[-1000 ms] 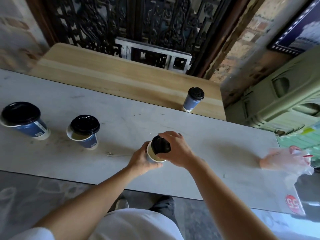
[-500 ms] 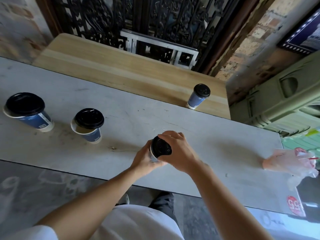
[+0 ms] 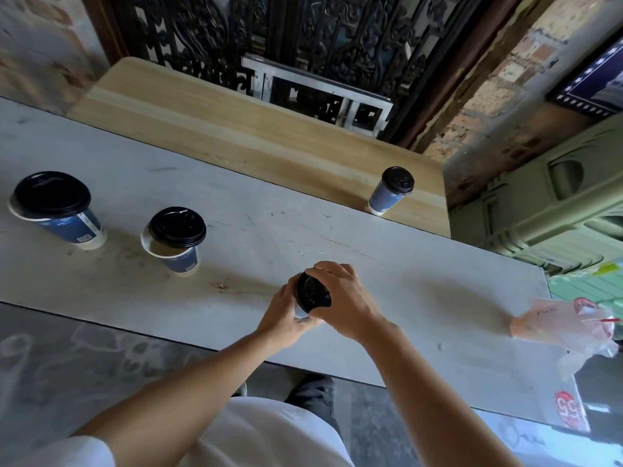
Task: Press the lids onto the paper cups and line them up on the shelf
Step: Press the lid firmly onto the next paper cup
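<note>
A paper cup stands on the grey counter (image 3: 387,264), almost hidden by my hands. My left hand (image 3: 286,318) wraps its side. My right hand (image 3: 344,299) grips the black lid (image 3: 312,293), which covers the cup's mouth. Two more blue cups stand at the left, one at the far left (image 3: 67,224) and one nearer the middle (image 3: 180,254), each with a black lid resting loosely off-centre so the rim shows. A lidded blue cup (image 3: 387,193) stands on the wooden shelf (image 3: 236,129) behind the counter, near its right end.
A pinkish plastic bag (image 3: 566,326) lies at the counter's right end above a red sticker (image 3: 568,411). Green stacked plastic furniture (image 3: 546,210) stands at the right. A black ornate iron gate (image 3: 303,38) rises behind the shelf.
The lid sat tilted with the cup's pale rim showing; it now covers the mouth with my right hand curled over it. The view has shifted slightly.
</note>
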`<state>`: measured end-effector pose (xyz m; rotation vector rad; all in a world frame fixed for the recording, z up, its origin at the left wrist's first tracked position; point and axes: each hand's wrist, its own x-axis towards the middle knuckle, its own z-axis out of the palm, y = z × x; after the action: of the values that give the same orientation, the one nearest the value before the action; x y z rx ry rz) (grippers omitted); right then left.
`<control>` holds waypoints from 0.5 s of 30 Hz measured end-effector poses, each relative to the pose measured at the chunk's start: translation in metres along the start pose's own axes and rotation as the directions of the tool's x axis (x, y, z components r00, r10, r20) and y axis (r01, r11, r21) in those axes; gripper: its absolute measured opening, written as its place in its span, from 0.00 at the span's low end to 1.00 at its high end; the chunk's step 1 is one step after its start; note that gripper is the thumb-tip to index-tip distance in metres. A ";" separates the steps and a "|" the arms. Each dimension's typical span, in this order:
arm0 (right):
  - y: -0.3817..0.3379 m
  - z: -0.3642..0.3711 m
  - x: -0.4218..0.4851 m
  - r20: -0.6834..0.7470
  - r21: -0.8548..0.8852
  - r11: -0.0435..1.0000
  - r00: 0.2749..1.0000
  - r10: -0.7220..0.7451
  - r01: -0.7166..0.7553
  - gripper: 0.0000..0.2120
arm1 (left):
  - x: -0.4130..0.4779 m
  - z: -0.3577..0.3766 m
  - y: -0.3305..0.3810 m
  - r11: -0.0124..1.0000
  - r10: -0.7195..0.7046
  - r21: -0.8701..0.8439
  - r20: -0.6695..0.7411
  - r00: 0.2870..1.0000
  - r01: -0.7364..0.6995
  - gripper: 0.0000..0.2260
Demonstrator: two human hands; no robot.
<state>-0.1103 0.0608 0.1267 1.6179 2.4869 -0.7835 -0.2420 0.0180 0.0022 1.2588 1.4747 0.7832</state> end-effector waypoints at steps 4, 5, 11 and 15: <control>0.001 0.000 0.002 0.027 0.018 1.000 1.000 -0.003 0.002 0.34 | -0.001 -0.001 0.001 1.000 -0.011 -0.008 -0.003 1.000 0.011 0.40; 0.002 -0.001 0.003 0.030 0.015 1.000 1.000 -0.004 0.003 0.34 | -0.002 -0.001 0.001 1.000 -0.018 -0.013 0.001 1.000 0.018 0.40; 0.005 0.003 0.004 0.018 0.026 1.000 1.000 -0.007 0.006 0.33 | 0.001 -0.017 0.010 0.987 -0.111 -0.111 0.082 0.990 0.119 0.25; 0.011 0.008 0.005 -0.005 0.085 0.996 1.000 -0.015 0.015 0.33 | 0.000 -0.029 0.030 0.782 -0.358 -0.526 0.059 0.932 0.334 0.11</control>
<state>-0.1046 0.0646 0.1141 1.6306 2.5036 -0.9008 -0.2606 0.0288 0.0386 0.5311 1.3411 0.8886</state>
